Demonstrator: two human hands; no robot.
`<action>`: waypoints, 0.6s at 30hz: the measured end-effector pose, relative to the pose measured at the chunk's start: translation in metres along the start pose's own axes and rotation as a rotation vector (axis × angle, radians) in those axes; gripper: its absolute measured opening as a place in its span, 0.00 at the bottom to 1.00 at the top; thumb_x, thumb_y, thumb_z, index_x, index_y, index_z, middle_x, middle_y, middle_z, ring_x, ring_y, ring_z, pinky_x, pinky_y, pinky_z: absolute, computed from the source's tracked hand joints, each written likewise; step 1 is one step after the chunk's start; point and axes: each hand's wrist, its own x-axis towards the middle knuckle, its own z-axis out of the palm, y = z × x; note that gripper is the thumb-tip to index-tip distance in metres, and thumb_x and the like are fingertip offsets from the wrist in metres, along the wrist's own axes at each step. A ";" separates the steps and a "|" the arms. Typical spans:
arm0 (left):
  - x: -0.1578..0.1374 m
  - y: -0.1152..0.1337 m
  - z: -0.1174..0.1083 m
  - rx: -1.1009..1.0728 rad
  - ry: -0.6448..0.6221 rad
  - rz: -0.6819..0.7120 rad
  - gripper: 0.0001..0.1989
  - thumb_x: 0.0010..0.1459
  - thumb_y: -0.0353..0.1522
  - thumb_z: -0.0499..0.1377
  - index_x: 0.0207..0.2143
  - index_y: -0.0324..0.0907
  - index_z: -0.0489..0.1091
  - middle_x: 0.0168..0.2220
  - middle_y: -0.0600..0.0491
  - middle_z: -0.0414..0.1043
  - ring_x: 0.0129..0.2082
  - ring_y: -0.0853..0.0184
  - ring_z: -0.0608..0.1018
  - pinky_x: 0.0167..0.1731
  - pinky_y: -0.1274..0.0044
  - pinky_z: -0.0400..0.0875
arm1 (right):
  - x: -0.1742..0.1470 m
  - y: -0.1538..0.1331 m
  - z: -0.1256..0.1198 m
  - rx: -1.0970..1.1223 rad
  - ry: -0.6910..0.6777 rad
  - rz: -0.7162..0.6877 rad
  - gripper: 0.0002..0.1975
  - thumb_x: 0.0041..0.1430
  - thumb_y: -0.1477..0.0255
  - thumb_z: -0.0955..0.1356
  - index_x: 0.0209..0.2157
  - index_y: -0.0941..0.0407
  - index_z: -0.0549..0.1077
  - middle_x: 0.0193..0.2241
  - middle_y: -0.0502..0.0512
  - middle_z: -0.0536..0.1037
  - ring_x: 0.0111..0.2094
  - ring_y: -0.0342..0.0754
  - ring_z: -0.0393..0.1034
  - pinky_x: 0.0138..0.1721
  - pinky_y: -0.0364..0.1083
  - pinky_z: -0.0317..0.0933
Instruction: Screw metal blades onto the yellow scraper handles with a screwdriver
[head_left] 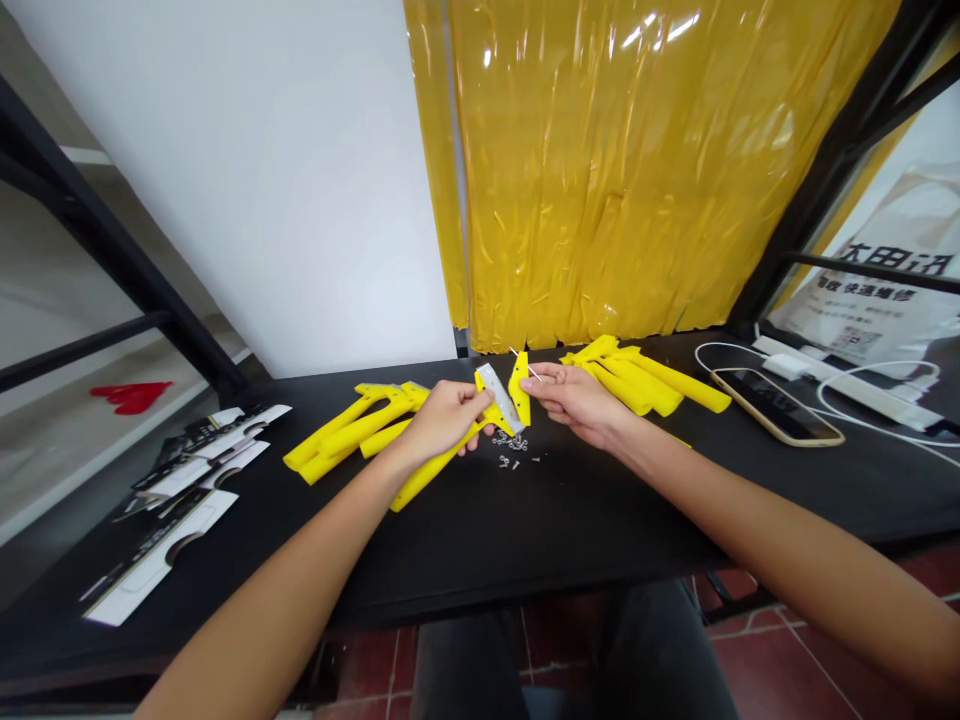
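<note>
Yellow handle (439, 462) with its metal blade (501, 398) sits clamped in my left hand (442, 420), my right hand (574, 395) pinching a thin pin (525, 364) just beside it; I judge fastening underway, needing careful alignment next.

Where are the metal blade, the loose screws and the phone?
metal blade (500, 397), head view, middle of its flat face, between the two hands
loose screws (514, 459), head view, centre of the small cluster on the table
phone (776, 405), head view, middle of its dark screen
</note>
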 end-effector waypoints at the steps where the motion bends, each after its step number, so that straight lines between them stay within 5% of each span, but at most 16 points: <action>1: 0.000 -0.001 0.000 0.001 0.002 -0.001 0.16 0.63 0.43 0.58 0.27 0.42 0.67 0.25 0.50 0.76 0.14 0.72 0.72 0.11 0.80 0.63 | 0.000 0.000 0.000 -0.005 -0.012 0.021 0.23 0.39 0.69 0.80 0.37 0.56 0.73 0.21 0.41 0.66 0.16 0.33 0.40 0.17 0.41 0.30; 18: -0.002 0.002 0.002 -0.081 -0.018 -0.024 0.16 0.62 0.44 0.59 0.28 0.41 0.69 0.25 0.50 0.76 0.14 0.72 0.71 0.11 0.80 0.64 | -0.001 0.014 0.009 -0.074 0.038 -0.013 0.21 0.37 0.68 0.81 0.36 0.55 0.78 0.26 0.45 0.72 0.16 0.32 0.43 0.17 0.41 0.33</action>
